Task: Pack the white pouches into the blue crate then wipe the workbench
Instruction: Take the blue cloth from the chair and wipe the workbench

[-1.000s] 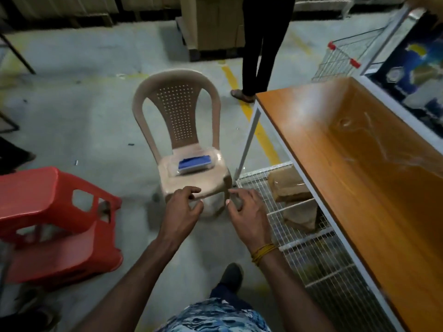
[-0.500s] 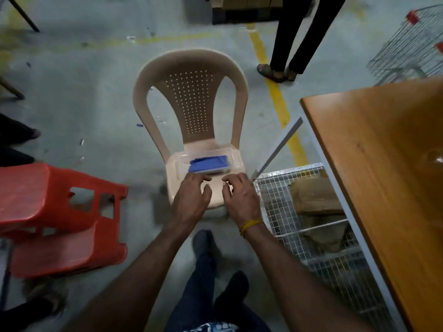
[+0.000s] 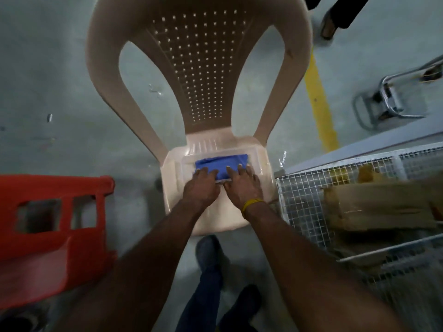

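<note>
A folded blue cloth point(image 3: 220, 162) lies in a shallow clear plastic container point(image 3: 255, 159) on the seat of a beige plastic chair point(image 3: 199, 68). My left hand point(image 3: 202, 188) and my right hand point(image 3: 242, 185) are side by side at the container's near edge. The fingers of both hands lie stretched over the cloth's near part and touch it. Neither hand visibly grips anything. No white pouches and no blue crate are in view.
A red plastic stool point(image 3: 55, 226) stands on the floor at the left. At the right is a white wire shelf point(image 3: 306, 188) holding cardboard boxes point(image 3: 374, 209). A yellow floor line point(image 3: 318, 97), a trolley's wheel frame point(image 3: 383, 101) and another person's foot point(image 3: 329, 25) lie beyond.
I have leaned in over the chair. Both hands moved forward from the seat's front edge onto the blue cloth in the container.
</note>
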Motion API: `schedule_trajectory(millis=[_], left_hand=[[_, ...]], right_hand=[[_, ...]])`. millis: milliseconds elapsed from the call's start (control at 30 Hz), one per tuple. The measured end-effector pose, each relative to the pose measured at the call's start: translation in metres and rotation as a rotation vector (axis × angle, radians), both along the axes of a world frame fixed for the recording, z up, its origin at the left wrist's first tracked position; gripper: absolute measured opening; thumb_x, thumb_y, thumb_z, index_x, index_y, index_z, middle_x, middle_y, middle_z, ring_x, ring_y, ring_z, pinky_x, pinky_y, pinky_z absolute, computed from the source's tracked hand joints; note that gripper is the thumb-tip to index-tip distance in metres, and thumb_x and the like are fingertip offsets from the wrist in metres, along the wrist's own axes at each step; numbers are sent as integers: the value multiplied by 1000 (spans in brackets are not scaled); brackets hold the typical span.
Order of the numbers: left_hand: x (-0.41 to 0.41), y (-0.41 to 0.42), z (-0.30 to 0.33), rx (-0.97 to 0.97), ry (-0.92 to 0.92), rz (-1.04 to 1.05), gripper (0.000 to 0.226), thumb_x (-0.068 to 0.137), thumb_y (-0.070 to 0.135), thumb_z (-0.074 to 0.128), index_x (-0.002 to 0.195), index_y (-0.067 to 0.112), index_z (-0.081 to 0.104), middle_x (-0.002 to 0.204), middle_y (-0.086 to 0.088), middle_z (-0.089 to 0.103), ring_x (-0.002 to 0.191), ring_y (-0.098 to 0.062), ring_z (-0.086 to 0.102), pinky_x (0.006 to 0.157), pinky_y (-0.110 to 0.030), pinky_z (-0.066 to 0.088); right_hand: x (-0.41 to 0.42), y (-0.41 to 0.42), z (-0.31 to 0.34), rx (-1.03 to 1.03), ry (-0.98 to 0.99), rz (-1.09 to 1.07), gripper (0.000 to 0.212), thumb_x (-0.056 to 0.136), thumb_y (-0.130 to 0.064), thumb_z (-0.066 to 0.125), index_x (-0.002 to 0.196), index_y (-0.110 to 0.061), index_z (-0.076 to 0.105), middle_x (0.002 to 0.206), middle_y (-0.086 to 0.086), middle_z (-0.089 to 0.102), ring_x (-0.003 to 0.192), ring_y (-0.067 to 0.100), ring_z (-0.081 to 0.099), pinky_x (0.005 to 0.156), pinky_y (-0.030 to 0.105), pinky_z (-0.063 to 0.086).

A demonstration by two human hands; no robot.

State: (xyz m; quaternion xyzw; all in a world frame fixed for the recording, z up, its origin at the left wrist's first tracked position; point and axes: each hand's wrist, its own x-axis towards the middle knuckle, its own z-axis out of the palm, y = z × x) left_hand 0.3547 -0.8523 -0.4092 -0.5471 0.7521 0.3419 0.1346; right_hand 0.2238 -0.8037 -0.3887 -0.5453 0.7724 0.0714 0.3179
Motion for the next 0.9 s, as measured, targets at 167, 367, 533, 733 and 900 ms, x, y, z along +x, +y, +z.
schedule_trajectory(millis=[167,367,533,733,900], left_hand=[[-9,-25,-58,14,-39,-46,50,97,39,50,144,22,43,148,-15,38,133,-35,40,103,-48,43],[-16,-36,-94,34,-103,4,50,99,40,46,146,25,40,154,-18,26,121,-44,49,103,-43,41],[-14,-41,-104,91,-30,149,48,96,40,53,142,29,46,154,-18,19,110,-44,60,101,-39,43],[-9,-43,-102,84,134,272,42,87,25,66,128,22,59,138,-14,31,102,-39,61,101,-38,44],[-5,-42,-90,11,247,291,39,80,-5,58,113,14,67,122,-9,42,91,-25,58,85,-23,41]], right_hand=[[-13,-26,-57,48,-5,12,54,102,-41,38,153,-27,28,162,12,15,150,31,10,121,45,16],[-25,-44,-96,131,25,-5,50,101,-45,39,148,-30,37,162,12,17,145,47,15,119,50,19],[-32,-51,-108,152,46,-72,46,101,-42,41,144,-26,42,161,17,13,134,49,36,109,50,32],[-38,-54,-116,86,-38,-248,48,93,-34,59,139,-24,48,146,18,27,113,43,56,102,47,43],[-43,-58,-117,16,-144,-390,45,84,-9,62,127,-22,60,125,20,48,103,40,61,97,42,49]])
